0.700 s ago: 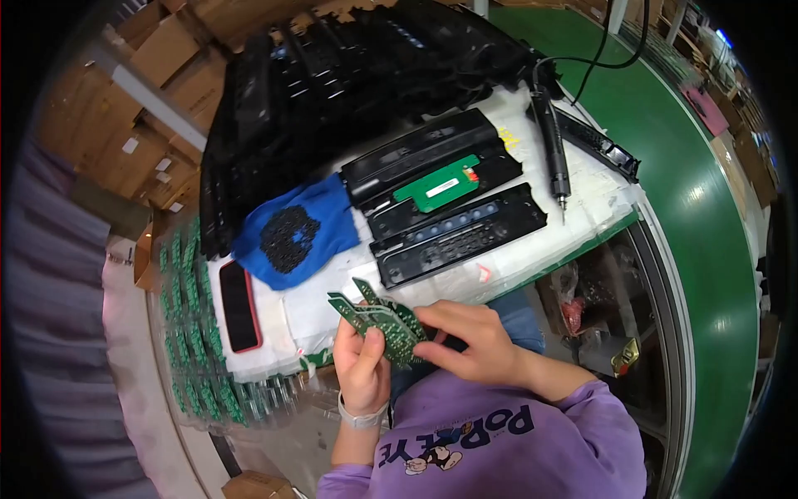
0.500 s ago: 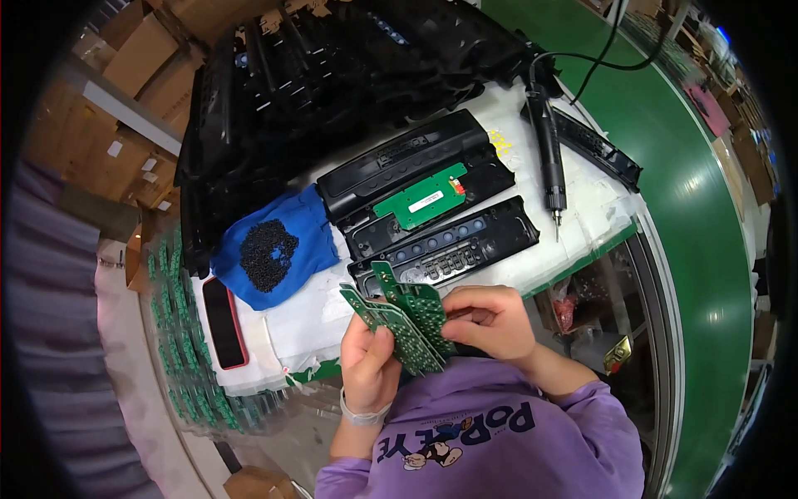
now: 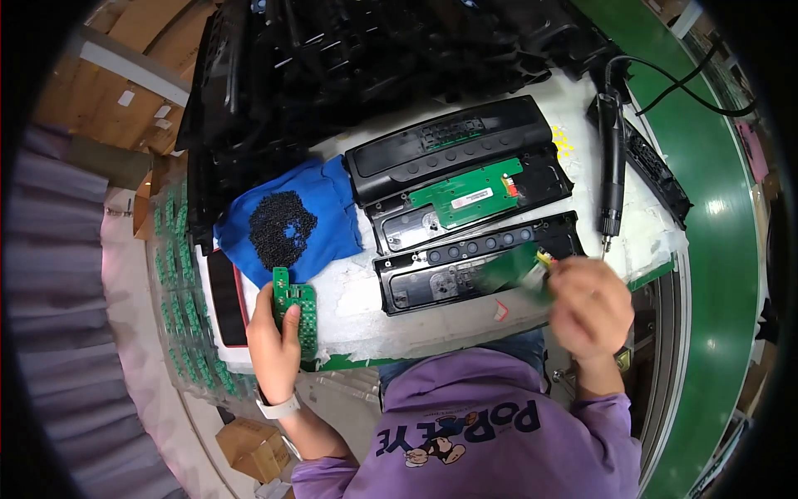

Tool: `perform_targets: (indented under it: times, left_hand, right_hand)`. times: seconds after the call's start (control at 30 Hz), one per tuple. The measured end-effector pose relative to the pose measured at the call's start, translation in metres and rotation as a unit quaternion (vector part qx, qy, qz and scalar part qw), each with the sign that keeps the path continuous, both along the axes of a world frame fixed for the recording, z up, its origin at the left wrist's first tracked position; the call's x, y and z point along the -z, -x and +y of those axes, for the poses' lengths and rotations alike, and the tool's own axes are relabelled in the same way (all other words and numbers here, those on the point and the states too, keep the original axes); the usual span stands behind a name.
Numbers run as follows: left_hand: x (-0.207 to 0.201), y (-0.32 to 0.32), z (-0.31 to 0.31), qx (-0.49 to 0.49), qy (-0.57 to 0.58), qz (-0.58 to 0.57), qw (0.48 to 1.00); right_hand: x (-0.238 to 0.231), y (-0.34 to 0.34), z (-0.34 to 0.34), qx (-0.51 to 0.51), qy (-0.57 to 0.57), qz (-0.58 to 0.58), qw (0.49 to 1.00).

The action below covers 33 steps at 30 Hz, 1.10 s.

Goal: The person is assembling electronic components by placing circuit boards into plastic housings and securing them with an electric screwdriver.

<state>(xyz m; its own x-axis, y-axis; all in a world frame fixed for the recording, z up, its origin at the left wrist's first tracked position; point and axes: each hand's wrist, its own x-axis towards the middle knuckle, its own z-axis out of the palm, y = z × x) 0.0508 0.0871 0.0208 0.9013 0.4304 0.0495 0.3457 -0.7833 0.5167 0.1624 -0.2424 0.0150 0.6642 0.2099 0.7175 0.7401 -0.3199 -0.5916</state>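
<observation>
At the table's left front edge, my left hand (image 3: 276, 353) is closed on green circuit boards (image 3: 306, 323), its thumb across them; I cannot tell how many there are. My right hand (image 3: 592, 309), smeared by motion, grips one green circuit board (image 3: 517, 270) by its right end, near a yellow and red connector. That board hangs over the nearest black plastic housing (image 3: 406, 291), which lies open with a row of round buttons. Behind it, a second housing (image 3: 391, 229) carries another green board (image 3: 472, 198) with a white label. A third black housing (image 3: 449, 141) lies farther back.
A blue cloth (image 3: 337, 218) bears a pile of small black screws (image 3: 278, 226). Beside it lies a phone (image 3: 224, 299). An electric screwdriver (image 3: 612, 166) hangs on the right by its cable. Black housings (image 3: 374, 66) are heaped behind; a green conveyor (image 3: 715, 266) runs along the right.
My hands have drawn apart. The right hand has carried one circuit board right and forward over the nearest housing. The left hand has moved left with the other boards.
</observation>
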Motion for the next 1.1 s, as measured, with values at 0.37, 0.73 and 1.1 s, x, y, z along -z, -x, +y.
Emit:
perform_targets:
  times: [0.37,0.73,1.1]
  left_hand:
    - [0.006,-0.022,-0.047,0.07,-0.129,-0.195,0.97]
    - [0.027,-0.046,-0.119,0.346,-0.085,-0.092,0.93]
    - [0.027,-0.052,-0.112,0.324,-0.101,-0.118,0.933]
  right_hand:
    - [0.02,-0.017,0.025,-0.09,0.318,-0.261,0.907]
    - [0.019,-0.02,0.019,-0.152,0.324,-0.065,0.931]
    - [0.024,-0.015,0.02,-0.112,0.256,0.006,0.96]
